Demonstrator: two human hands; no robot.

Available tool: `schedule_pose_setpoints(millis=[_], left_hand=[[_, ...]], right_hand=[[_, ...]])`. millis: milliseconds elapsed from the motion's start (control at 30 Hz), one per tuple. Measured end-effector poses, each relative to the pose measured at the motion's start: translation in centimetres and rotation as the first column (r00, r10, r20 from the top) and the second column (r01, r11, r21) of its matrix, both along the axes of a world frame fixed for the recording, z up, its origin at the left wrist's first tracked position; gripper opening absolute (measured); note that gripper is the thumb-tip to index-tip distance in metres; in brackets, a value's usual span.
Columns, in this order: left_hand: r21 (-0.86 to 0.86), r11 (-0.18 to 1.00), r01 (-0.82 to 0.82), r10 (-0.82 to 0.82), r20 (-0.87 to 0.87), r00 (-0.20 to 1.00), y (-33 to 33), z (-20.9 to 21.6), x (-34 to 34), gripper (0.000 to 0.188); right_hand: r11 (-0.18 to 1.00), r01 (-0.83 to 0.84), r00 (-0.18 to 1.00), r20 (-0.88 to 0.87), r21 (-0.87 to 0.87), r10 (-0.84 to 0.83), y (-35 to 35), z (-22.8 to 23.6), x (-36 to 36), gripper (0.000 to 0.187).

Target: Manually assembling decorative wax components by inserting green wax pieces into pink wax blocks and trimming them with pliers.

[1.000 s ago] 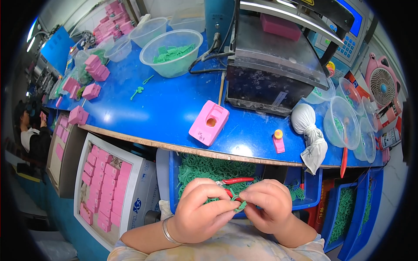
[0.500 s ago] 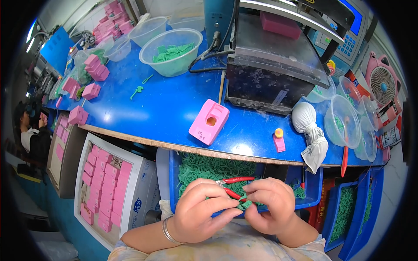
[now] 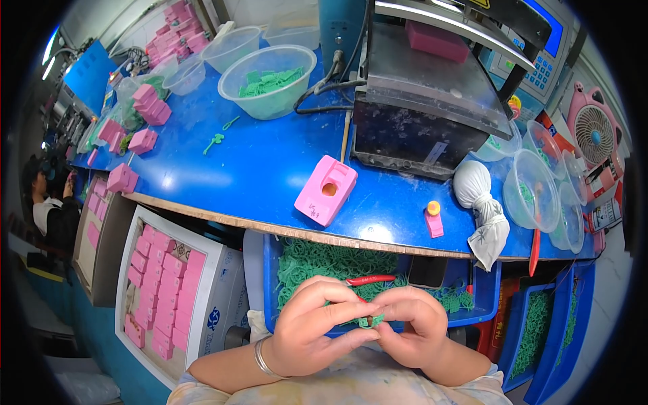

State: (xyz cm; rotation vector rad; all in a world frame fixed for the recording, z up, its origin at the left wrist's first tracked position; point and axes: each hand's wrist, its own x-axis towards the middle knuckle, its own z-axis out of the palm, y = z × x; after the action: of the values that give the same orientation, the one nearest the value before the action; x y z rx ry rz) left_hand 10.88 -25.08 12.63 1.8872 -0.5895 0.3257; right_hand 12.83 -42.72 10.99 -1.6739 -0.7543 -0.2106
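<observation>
- Near left: left hand (image 3: 314,331), thumb and forefinger narrowed on a small, irregular green waxy-looking piece (image 3: 368,322); light pressure probably safest.
- Near centre: piece sits between both hands' fingertips; slim red-handled tool (image 3: 371,279) lies beyond, in blue plastic tray (image 3: 271,278).
- Near right: right hand (image 3: 413,322) pinches too; braced fingertips should steady it.

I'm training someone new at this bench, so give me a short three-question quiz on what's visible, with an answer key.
1. True or false: the white-framed box at left holds pink blocks.
2. Which is nearest the white cloth bundle: A, the pink block with a hole; B, the yellow-topped pink piece; C, the pink fan?
3. What do the left hand and the right hand hold together?

Key: 1. True. 2. B. 3. A small green piece.
</observation>
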Motion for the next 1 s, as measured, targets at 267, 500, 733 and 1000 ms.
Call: schedule_pose_setpoints(millis=[267,500,733,1000], left_hand=[[-0.114,0.993,0.036,-0.044,-0.066,0.997,-0.1,-0.7,0.2,0.03],[-0.287,0.957,-0.029,-0.019,-0.161,0.987,0.8,-0.4,0.0,0.024],[-0.496,0.857,-0.138,-0.033,-0.32,0.947,2.1,-1.3,-0.6,0.025],[-0.354,0.912,-0.208,0.11,-0.278,0.954,2.5,-1.2,0.9,0.026]], right_hand=[[0.985,0.118,0.976,0.196,-0.124,-0.093,0.2,0.0,-0.1,0.021],[0.902,0.395,0.903,0.256,-0.176,-0.346,-2.2,0.5,0.5,0.019],[0.601,0.797,0.591,0.275,-0.058,-0.758,-7.2,0.8,1.3,0.016],[0.8,0.522,0.821,0.427,-0.296,-0.378,-5.2,3.1,2.0,0.018]])
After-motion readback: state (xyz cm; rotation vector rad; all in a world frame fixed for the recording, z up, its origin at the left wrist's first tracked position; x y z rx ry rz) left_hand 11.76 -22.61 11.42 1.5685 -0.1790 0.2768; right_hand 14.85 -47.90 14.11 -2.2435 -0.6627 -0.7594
